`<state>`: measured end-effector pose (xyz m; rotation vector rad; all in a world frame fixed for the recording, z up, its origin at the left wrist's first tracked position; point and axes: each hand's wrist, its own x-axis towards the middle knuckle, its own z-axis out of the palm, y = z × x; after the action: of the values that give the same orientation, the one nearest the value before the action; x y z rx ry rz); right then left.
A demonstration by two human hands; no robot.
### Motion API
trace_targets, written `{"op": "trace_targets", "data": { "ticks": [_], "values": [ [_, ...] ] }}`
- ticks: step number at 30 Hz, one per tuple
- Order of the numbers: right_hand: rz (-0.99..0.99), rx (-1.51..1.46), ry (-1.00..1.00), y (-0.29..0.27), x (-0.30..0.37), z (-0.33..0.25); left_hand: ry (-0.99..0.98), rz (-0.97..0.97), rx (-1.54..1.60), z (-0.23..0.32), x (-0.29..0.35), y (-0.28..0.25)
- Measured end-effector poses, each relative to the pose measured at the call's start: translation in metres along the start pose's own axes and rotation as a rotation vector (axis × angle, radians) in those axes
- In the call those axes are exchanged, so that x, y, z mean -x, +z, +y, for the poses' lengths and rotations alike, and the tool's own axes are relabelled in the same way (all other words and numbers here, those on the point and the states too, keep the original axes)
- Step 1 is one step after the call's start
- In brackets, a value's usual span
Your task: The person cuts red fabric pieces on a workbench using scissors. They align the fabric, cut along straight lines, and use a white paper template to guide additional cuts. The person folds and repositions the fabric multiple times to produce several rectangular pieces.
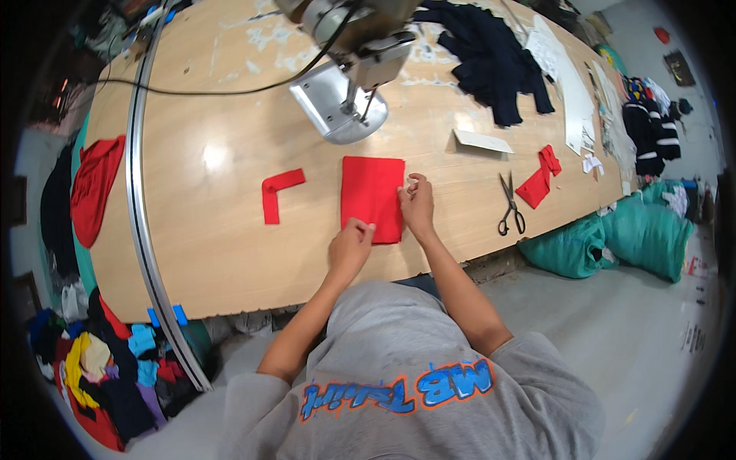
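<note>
- Our left hand pinches the near edge of the red cloth, fingers curled shut on it; the cloth lies flat on the wooden table, just in front of the cutting machine.
- Our right hand rests at the cloth's right edge, fingertips pressed together on a small pale scrap; what that scrap is, we cannot tell.
- If we tug unevenly, the stacked layers could slide and the edges go out of line.
- The machine's base sits near the cloth's far edge; pushing forward carelessly could bring our fingers close to the blade.
- The scissors and the red strip lie apart, unlikely to snag.
</note>
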<state>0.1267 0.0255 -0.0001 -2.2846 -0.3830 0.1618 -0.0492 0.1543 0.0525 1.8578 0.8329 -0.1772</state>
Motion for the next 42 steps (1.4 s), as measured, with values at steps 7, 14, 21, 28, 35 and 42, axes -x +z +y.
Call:
{"op": "trace_targets", "data": {
  "ticks": [7,14,21,28,35,42],
  "values": [
    [-0.110,-0.056,0.231,0.005,-0.001,-0.017,0.228,0.455,-0.133,-0.010,-0.010,0.002],
    [-0.246,0.113,0.251,0.001,0.008,-0.013,0.014,0.300,-0.081,-0.029,-0.027,0.023],
    [-0.376,-0.182,0.180,-0.050,0.018,0.015,-0.153,0.177,0.423,-0.005,0.002,0.063],
    [-0.216,-0.334,0.013,-0.137,-0.037,0.113,-0.195,0.199,0.672,0.053,-0.003,0.161],
    [0.302,0.463,-0.121,-0.337,-0.115,0.231,-0.255,0.675,0.139,0.059,-0.004,0.199],
    [-0.042,0.151,-0.047,-0.374,-0.126,0.317,0.222,0.676,-0.210,0.146,0.000,0.231]
  ]
}}
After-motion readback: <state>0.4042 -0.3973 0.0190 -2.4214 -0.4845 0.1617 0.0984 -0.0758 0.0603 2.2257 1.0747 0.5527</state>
